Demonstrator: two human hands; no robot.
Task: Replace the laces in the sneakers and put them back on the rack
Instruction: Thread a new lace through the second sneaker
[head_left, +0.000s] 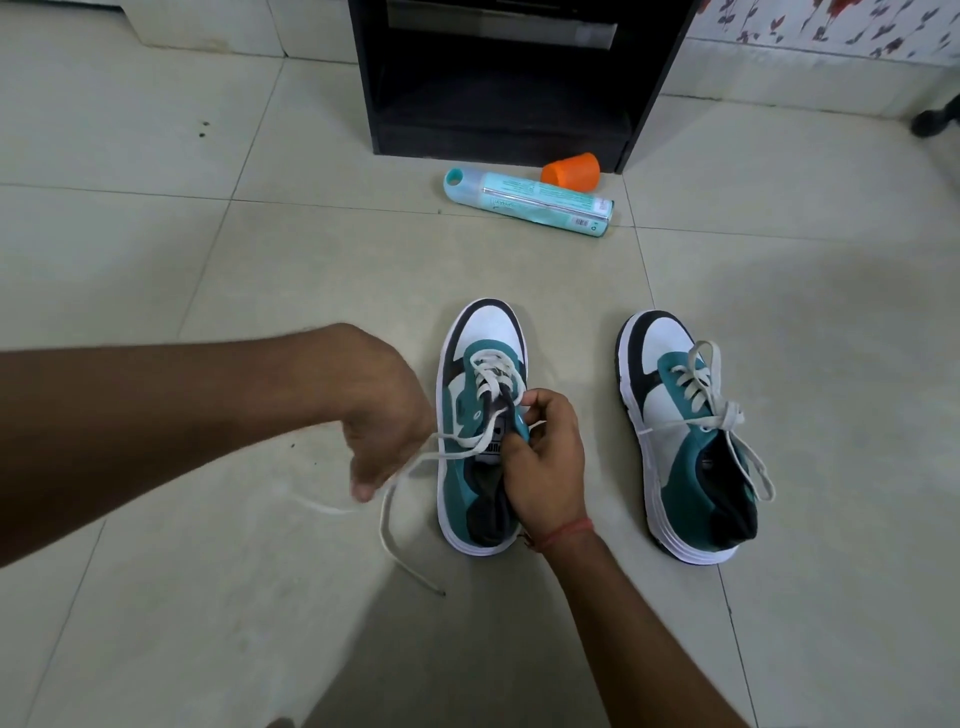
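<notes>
Two teal, white and black sneakers stand on the tiled floor, toes pointing away from me. My right hand (545, 457) grips the tongue and eyelet edge of the left sneaker (480, 358). Its white lace (457, 441) is partly threaded and runs out to the left. My left hand (382, 415) pinches that lace beside the shoe, and the loose end (395, 551) trails over the floor. The right sneaker (675, 441) stands apart, laced and tied with a bow (722, 415).
A black shoe rack (498, 78) stands at the back with a dark open shelf. In front of it lie a teal spray can (530, 200) and an orange cap (571, 170). A dark furniture foot (935, 122) sits far right.
</notes>
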